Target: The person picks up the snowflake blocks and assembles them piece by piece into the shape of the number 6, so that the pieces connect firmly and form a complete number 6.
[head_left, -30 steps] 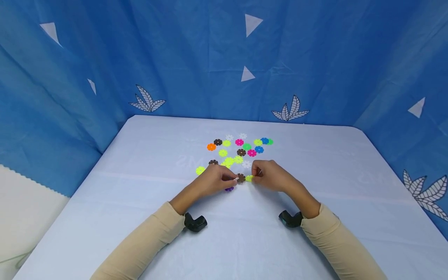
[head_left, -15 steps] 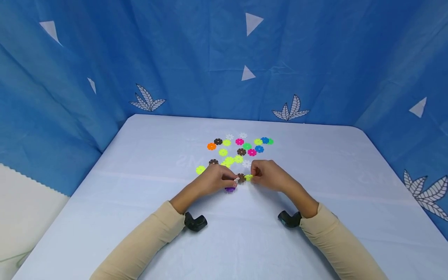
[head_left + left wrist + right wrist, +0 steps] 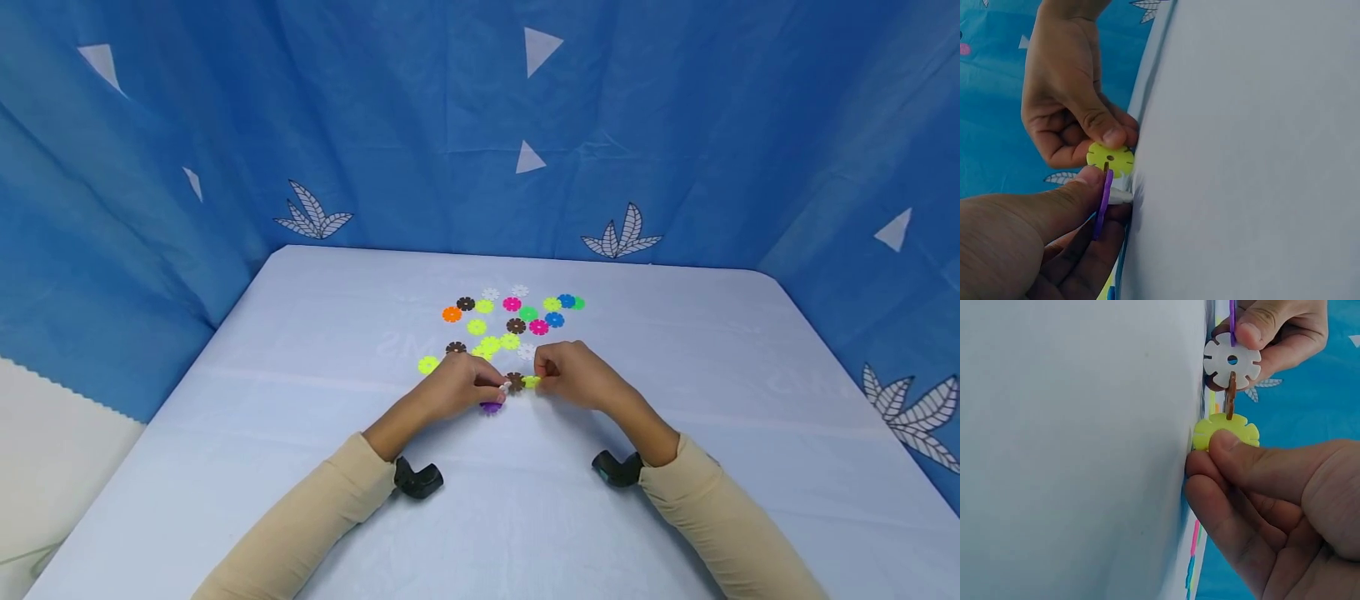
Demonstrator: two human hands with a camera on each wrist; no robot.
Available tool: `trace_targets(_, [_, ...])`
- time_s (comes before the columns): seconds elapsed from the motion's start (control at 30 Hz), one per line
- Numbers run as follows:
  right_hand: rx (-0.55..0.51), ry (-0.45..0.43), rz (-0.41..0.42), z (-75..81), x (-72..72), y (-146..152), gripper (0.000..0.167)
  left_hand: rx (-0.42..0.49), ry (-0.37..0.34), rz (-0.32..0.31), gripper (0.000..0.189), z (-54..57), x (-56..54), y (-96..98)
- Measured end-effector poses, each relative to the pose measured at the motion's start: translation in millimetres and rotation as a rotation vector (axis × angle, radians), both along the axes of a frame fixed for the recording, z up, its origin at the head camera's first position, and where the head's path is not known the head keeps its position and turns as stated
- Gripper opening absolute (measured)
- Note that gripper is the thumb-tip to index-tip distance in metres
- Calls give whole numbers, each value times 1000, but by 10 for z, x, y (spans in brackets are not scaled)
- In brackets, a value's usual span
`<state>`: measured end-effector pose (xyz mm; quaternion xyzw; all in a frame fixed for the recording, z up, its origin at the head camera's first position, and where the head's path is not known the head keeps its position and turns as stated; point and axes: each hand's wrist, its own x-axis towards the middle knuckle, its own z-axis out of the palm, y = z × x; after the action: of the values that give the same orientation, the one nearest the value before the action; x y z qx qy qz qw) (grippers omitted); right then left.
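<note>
Four-part chains aside, several notched plastic discs join edge to edge between the two hands. My left hand (image 3: 457,387) pinches the white disc (image 3: 1219,359), with a purple disc (image 3: 1103,206) slotted into it and hanging by the fingers. A brown disc (image 3: 515,382) sits upright in the white disc's other side, crosswise to it. My right hand (image 3: 581,375) pinches a yellow-green disc (image 3: 1210,429) between thumb and forefinger. Its edge meets the brown disc's edge in the right wrist view. The hands face each other close over the white table.
Loose discs lie just beyond the hands, among them an orange disc (image 3: 452,314), a pink disc (image 3: 538,327) and a blue disc (image 3: 554,320). The white-covered table (image 3: 675,333) ends at a blue curtain (image 3: 420,125).
The right hand has shifted slightly left, bringing the yellow-green disc closer to the brown one. More of the purple disc shows below the left fingers. Both hands keep their pinch.
</note>
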<state>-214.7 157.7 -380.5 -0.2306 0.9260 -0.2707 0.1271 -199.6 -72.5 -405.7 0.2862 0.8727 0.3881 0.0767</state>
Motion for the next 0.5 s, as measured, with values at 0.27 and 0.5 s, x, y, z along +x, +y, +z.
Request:
trace_targets(0.27, [16, 11, 5, -10, 14, -71, 24, -15, 11, -6, 17, -10, 9, 0])
trace_targets(0.5, [40, 32, 6, -7, -2, -70, 23, -12, 6, -2, 20, -12, 9, 17])
